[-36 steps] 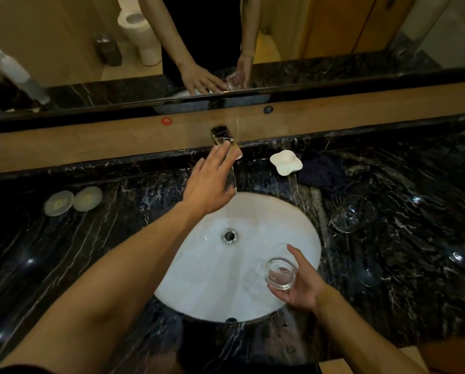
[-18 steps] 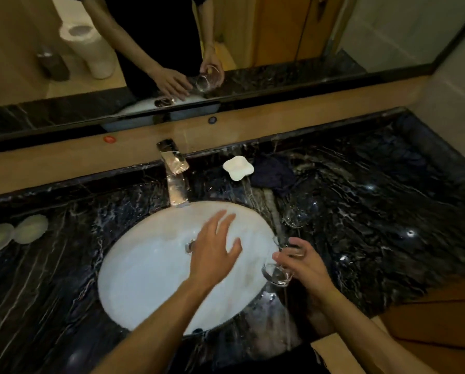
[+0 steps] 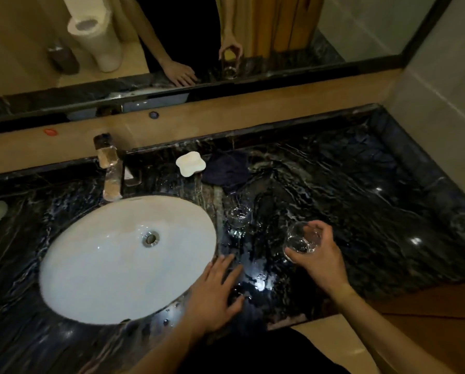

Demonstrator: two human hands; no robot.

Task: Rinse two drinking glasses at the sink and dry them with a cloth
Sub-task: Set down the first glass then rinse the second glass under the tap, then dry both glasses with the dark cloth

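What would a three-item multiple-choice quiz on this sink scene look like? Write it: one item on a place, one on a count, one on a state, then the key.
1. Where does the dark cloth lie?
A. in the basin
B. on the countertop behind the standing glass
C. over the tap

2. How many drinking glasses show on or above the countertop, mirror aside?
A. one
B. two
C. four

3. What is the right hand doing?
A. holding a glass
B. lying flat and empty
C. gripping the cloth

Key: 1 B, the cloth sits beside the white dish near the back ledge. 2 B, one glass stands right of the sink and one is held. 3 A, its fingers wrap the glass, while the left hand is open and empty.
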